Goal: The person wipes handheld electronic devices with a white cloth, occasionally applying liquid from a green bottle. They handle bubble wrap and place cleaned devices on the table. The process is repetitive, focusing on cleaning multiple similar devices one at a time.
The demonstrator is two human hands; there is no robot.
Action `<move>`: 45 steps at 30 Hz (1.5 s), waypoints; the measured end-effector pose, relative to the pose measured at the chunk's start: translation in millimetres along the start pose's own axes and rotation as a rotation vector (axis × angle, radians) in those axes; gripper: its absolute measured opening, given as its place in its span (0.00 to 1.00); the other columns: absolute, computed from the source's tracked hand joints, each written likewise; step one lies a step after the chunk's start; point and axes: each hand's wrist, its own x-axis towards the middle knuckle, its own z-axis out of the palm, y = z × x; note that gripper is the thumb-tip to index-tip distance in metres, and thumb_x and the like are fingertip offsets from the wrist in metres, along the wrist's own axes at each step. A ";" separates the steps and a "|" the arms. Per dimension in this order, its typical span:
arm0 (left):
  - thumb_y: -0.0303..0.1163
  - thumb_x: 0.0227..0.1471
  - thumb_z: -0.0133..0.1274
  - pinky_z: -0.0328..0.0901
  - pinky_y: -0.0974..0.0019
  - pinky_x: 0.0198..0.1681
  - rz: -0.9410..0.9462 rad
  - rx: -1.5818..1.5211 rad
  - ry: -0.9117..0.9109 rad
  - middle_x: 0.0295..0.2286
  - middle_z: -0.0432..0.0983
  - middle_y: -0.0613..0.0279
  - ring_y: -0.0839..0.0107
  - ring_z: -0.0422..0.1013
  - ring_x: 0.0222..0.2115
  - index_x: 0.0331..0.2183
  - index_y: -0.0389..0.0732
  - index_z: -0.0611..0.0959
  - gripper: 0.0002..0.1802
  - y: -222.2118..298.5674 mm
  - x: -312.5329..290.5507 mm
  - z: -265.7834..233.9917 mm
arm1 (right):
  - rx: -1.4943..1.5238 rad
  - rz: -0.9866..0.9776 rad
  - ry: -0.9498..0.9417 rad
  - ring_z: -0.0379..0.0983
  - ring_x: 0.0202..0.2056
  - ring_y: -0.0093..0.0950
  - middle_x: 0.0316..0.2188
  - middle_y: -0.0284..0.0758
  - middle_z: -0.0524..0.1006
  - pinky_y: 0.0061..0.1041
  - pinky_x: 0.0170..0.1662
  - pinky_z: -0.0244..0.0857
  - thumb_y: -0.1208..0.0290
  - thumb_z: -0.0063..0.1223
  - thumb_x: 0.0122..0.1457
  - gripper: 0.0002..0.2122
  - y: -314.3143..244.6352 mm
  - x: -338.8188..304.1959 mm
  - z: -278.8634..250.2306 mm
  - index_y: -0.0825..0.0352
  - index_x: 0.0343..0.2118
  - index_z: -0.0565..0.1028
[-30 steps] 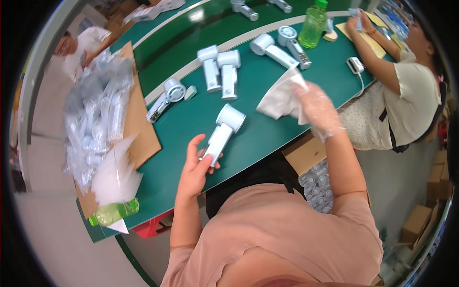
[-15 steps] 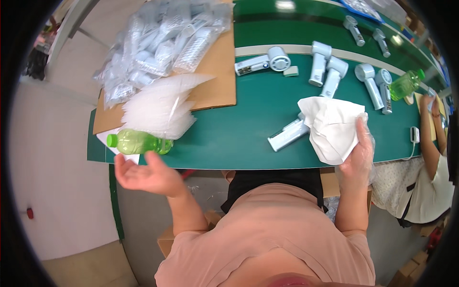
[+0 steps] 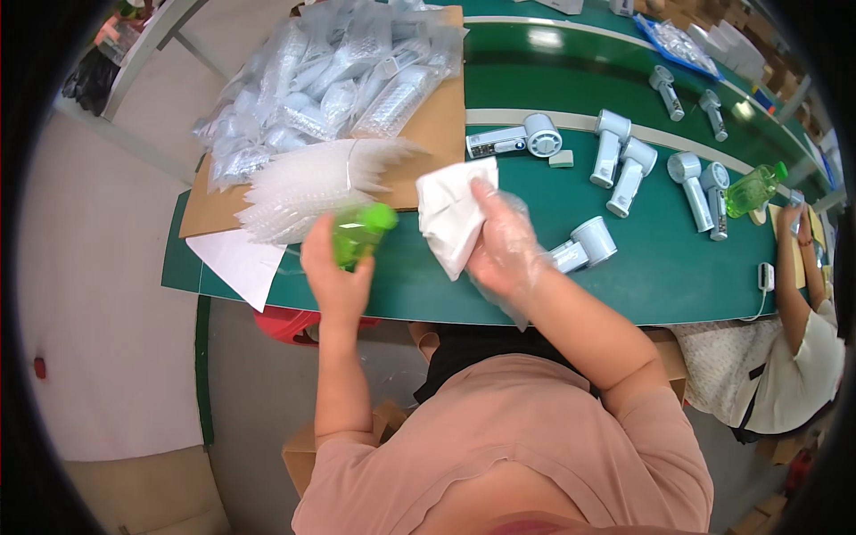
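Note:
My left hand (image 3: 334, 275) is closed round a green plastic bottle (image 3: 358, 234), held tilted above the table's front edge with its cap toward the right. Across from it, my right hand (image 3: 504, 245), in a thin clear plastic glove, grips a folded white cloth (image 3: 453, 214). The cloth hangs a little to the right of the bottle cap, apart from it. Just beyond my right wrist a pale blue handheld fan (image 3: 590, 242) lies on the green table (image 3: 678, 276), its handle partly hidden by my hand.
Bubble-wrapped fans (image 3: 334, 76) are heaped on a cardboard sheet (image 3: 443, 134), with a stack of bubble bags (image 3: 308, 183) in front. Several bare fans (image 3: 624, 183) lie farther right, near a second green bottle (image 3: 753, 191). At far right a co-worker's arms (image 3: 796, 259) reach over the table.
My left hand has picked the green bottle up off the table and tilted it. My right hand has carried the cloth left, toward the bottle.

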 end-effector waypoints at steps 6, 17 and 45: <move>0.22 0.36 0.61 0.56 0.52 0.51 0.298 0.159 -0.131 0.46 0.76 0.64 0.59 0.69 0.49 0.44 0.44 0.83 0.27 8.3 -7.7 21.0 | 0.053 0.110 0.078 0.68 0.58 0.39 0.57 0.43 0.71 0.43 0.63 0.61 0.60 0.41 0.72 0.20 24.6 3.6 -22.3 0.70 0.59 0.64; 0.22 0.35 0.59 0.55 0.52 0.51 0.284 0.142 -0.173 0.44 0.76 0.63 0.59 0.70 0.47 0.44 0.44 0.83 0.27 0.6 -9.9 19.1 | 0.037 0.134 0.085 0.68 0.58 0.40 0.57 0.43 0.71 0.45 0.63 0.62 0.59 0.41 0.72 0.21 33.3 7.8 -33.5 0.70 0.59 0.64; 0.20 0.43 0.59 0.61 0.58 0.56 -0.183 -0.625 0.327 0.46 0.69 0.55 0.62 0.67 0.47 0.52 0.33 0.71 0.31 52.1 -40.4 16.6 | 0.103 -0.616 0.226 0.71 0.57 0.43 0.58 0.47 0.71 0.44 0.61 0.65 0.61 0.43 0.70 0.24 -148.9 -133.0 -117.6 0.74 0.62 0.62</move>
